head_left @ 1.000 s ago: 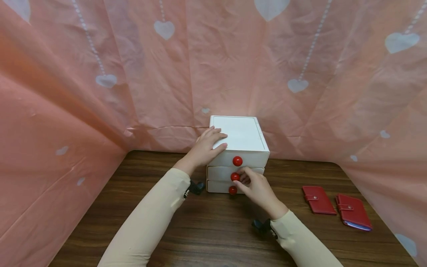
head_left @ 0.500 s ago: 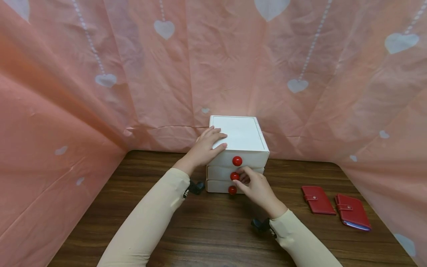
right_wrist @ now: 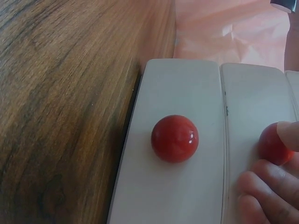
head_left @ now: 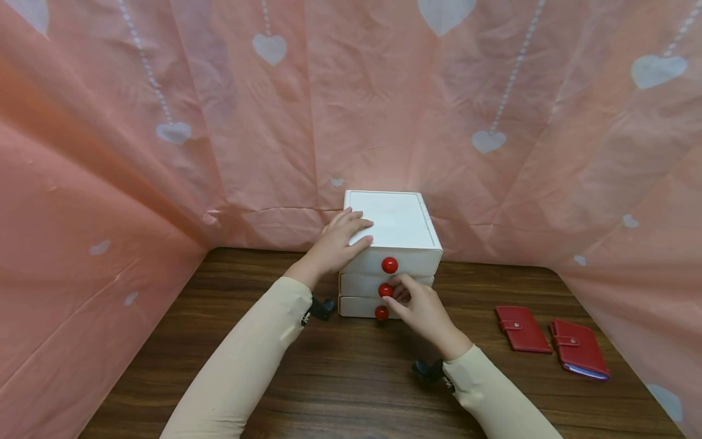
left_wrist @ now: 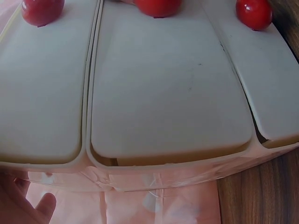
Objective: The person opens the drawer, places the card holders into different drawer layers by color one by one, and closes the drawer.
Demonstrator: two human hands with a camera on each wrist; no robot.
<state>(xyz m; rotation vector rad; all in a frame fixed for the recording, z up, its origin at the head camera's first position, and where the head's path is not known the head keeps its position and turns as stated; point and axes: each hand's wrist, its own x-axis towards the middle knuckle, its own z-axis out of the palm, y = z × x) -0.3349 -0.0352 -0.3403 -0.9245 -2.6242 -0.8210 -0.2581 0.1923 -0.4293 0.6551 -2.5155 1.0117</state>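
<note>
Bracing the chest, fingers on the middle knob

My left hand lies flat on the top front left corner of the white drawer chest, fingers straight, which keeps the light box from sliding toward me. My right hand pinches the middle red knob between thumb and fingertips (the grip looks closed on it, though the wrist view shows only part of the knob). The chest stands at the back of the wooden table, against the pink heart-printed cloth: three shallow white drawers, all flush, each with one glossy red ball knob. Two red wallets lie well apart to my right.
</note>
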